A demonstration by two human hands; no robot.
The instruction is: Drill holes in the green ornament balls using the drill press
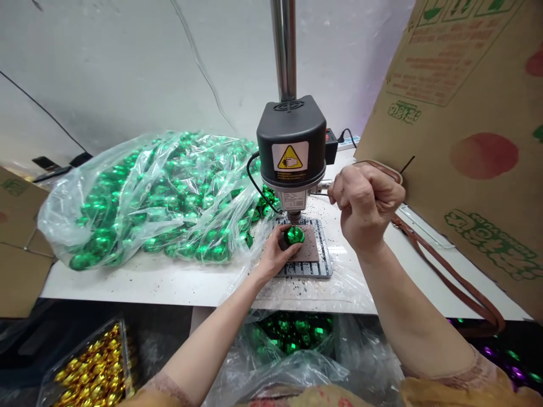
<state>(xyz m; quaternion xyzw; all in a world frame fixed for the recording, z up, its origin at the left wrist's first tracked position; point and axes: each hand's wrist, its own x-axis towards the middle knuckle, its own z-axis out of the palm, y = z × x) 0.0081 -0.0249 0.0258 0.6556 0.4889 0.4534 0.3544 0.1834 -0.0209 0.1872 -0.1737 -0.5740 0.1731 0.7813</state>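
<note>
My left hand (278,249) grips a shiny green ball (294,235) between thumb and fingers, on a brown board (309,249) that lies over the slotted metal base (326,263) of a small drill press. The black motor head (292,135) of the drill press, with a yellow warning label, stands right above the ball. Its chuck (293,216) reaches down close to the ball's top; whether the bit is inside the ball I cannot tell. Raised at the right of the head, my right hand (367,200) is closed around the drill press handle, mostly hidden by the fingers.
A clear plastic bag (148,203) full of green balls fills the table's left. Below the front edge sits an open bag (292,333) of green pieces, with a tub of gold balls (95,367) at lower left. A cardboard box (462,141) and brown strap (449,277) stand right.
</note>
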